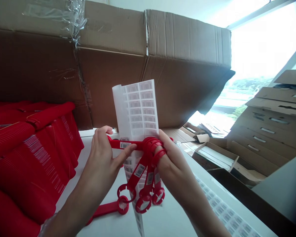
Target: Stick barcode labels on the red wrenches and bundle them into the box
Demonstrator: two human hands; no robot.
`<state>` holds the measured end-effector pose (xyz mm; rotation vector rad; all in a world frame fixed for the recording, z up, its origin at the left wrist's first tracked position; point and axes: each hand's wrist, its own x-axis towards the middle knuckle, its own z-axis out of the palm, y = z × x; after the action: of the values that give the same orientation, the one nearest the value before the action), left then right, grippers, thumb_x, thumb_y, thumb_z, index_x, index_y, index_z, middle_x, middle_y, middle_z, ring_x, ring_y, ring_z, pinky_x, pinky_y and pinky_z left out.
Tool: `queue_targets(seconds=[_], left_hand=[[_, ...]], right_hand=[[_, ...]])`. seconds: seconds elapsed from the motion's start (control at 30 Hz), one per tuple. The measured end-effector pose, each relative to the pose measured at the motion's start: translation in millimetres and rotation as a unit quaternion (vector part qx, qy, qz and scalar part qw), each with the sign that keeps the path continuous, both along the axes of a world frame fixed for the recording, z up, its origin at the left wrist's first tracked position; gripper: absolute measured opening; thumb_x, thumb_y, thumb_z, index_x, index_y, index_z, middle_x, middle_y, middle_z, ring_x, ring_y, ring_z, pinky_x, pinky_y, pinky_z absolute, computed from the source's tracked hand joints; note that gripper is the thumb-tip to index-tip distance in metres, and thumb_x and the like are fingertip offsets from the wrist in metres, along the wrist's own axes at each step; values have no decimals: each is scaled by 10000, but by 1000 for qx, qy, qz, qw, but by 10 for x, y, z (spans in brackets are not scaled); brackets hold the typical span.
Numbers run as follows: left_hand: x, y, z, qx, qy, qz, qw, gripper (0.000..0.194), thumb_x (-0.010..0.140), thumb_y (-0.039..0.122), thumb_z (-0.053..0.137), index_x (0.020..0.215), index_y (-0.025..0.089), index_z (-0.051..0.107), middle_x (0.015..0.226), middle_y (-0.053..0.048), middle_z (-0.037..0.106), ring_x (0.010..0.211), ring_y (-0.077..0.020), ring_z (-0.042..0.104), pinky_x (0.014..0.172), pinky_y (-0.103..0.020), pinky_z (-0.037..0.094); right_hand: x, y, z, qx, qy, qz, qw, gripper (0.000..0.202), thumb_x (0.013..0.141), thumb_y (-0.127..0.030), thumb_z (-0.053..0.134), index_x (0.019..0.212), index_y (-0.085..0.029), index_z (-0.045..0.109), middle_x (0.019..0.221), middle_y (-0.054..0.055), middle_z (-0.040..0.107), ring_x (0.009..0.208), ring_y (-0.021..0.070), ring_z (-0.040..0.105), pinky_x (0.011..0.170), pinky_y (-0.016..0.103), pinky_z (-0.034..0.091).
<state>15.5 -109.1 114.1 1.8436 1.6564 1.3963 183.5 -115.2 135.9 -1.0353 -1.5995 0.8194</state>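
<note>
My left hand (101, 161) pinches one end of a red plastic strip (115, 144), the thumb lying along its white barcode label (125, 144). That strip runs level toward my right hand (175, 161). Several more red strips with ring ends (135, 176) hang down from my right fingers, their top rings looped around a finger; some carry barcode labels. My right hand also grips a sheet of barcode labels (143, 108), upright behind the strips, with its left part bare and its lower part hanging toward the table. The fingertips behind the sheet are hidden.
Stacked red strips (39, 158) fill the left side. One loose red strip (108, 208) lies on the white table (167, 220). Another label sheet (227, 212) lies at right. Large cardboard boxes (113, 72) overhang the back; smaller boxes (268, 125) stand at right.
</note>
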Motion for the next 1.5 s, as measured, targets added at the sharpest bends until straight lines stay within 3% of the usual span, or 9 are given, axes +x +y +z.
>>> queue_targets(seconds=[0.07,0.13,0.4,0.57,0.87,1.0,1.2,1.3,1.5], left_hand=[[-61,-23,85,-66,-42,-39,996,494,911,705,521,1162,288,438,1036,-2,564,690,-153,590,633,-311,534],[-138,-47,181,-112,-67,-62,989,438,926,678,523,1132,294,476,930,23,564,641,-129,554,548,-243,481],[-411,-84,340,-146,-260,-110,948,354,889,612,642,943,264,613,827,5,592,776,-147,610,600,-176,547],[-514,-70,365,-137,-297,-100,940,239,892,514,698,962,293,642,826,21,615,847,-131,643,721,-157,584],[-595,-119,444,-185,-271,-161,931,506,760,500,834,1147,318,564,985,-18,700,895,-226,721,683,-263,625],[-550,-209,490,-162,-222,-148,950,451,754,359,852,1114,332,581,794,51,622,755,-142,664,632,-173,552],[-568,-179,427,-236,-99,-230,939,320,894,577,657,1101,334,630,948,2,713,932,-195,690,743,-225,552],[-482,-132,361,-199,-29,-205,958,298,942,598,565,1043,338,669,1067,13,706,978,-184,668,758,-214,523],[-234,-81,312,-146,-35,-144,978,339,925,591,565,826,275,636,1029,-2,652,894,-198,619,622,-243,476]], right_hand=[[41,25,47,-7,7,1,1000,158,1040,-286,437,1015,-241,586,1007,25,671,769,152,589,642,257,525],[95,70,103,-25,16,6,1000,144,1018,-265,483,1076,-237,612,1060,35,686,813,160,629,702,278,555],[218,219,190,-84,32,20,996,267,918,-323,681,1155,-201,674,1047,89,733,803,204,695,620,294,570],[226,219,226,-99,24,18,995,341,883,-353,737,1190,-211,692,1014,91,750,752,203,700,617,305,578],[289,207,266,-107,29,24,994,304,882,-352,732,1158,-224,720,936,66,762,788,208,725,632,285,589],[285,211,271,-115,31,37,992,267,883,-342,723,1129,-238,714,928,51,753,806,205,722,640,278,592],[275,170,206,-66,-27,39,997,164,985,-327,552,1022,-217,667,985,56,704,814,196,668,623,283,560],[254,130,143,-61,-62,44,995,153,1016,-346,502,1000,-230,601,952,35,661,820,198,645,617,287,538],[169,55,77,-19,-97,15,995,176,1027,-280,448,862,-238,491,831,4,573,832,198,610,613,281,487]])
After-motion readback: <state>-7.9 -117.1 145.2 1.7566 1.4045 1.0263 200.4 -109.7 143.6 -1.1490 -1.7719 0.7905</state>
